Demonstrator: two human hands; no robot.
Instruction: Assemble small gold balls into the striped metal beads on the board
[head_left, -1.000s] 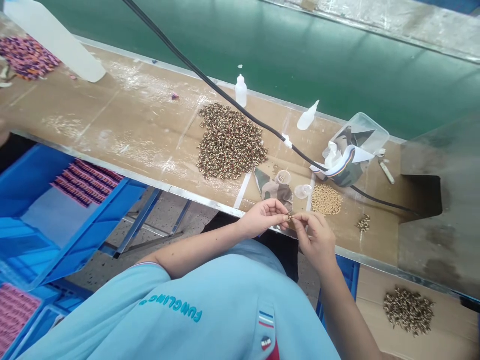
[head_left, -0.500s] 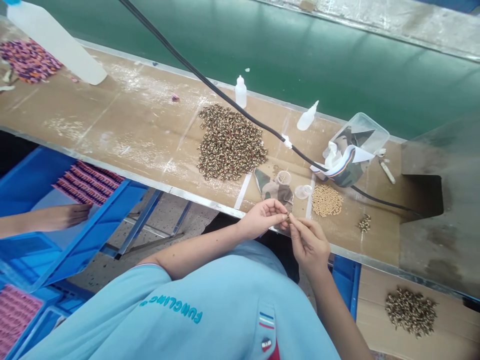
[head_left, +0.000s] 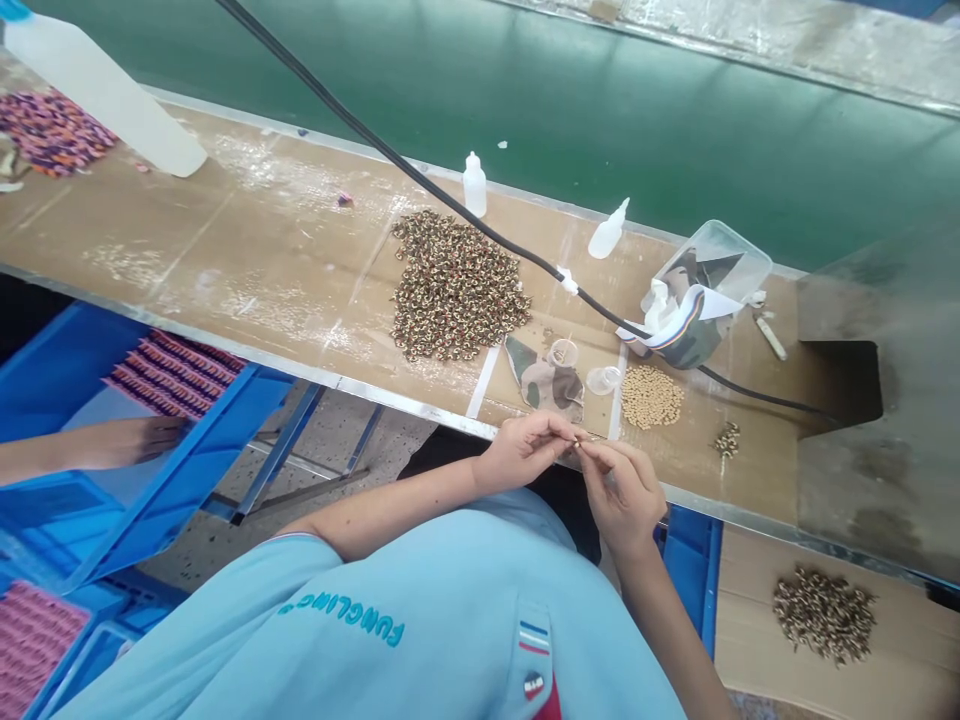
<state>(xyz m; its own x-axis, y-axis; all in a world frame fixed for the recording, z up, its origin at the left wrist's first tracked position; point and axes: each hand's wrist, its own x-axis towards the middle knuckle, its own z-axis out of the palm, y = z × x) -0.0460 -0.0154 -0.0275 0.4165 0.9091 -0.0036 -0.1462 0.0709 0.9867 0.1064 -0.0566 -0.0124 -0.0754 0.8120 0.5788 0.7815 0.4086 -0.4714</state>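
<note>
My left hand [head_left: 523, 452] and my right hand [head_left: 624, 492] meet at the table's front edge, fingertips pinched together. Between them is a small curled brown-and-gold piece [head_left: 577, 443], mostly hidden by the fingers. Just beyond lies a camouflage cloth scrap [head_left: 545, 380] with a small clear cup [head_left: 562, 353] on it. A clear round lid [head_left: 602, 380] sits beside the cloth. Further right is a pile of tan beads [head_left: 652, 397]. A large heap of small brown-and-gold pieces [head_left: 457, 290] spreads behind my left hand, and a little cluster of similar pieces [head_left: 727, 440] lies at right.
A black cable [head_left: 420, 178] hangs across the table. White dropper bottles [head_left: 474, 185] stand or lean at the back, near a clear bin [head_left: 739, 245] with cloth. Metal housing [head_left: 877, 480] borders the right. At left, another person's hand [head_left: 154, 440] reaches into a blue crate [head_left: 225, 430].
My fingers have shifted slightly around the small piece, my hands still together. The view has moved a little. The other person's hand stays at the crate.
</note>
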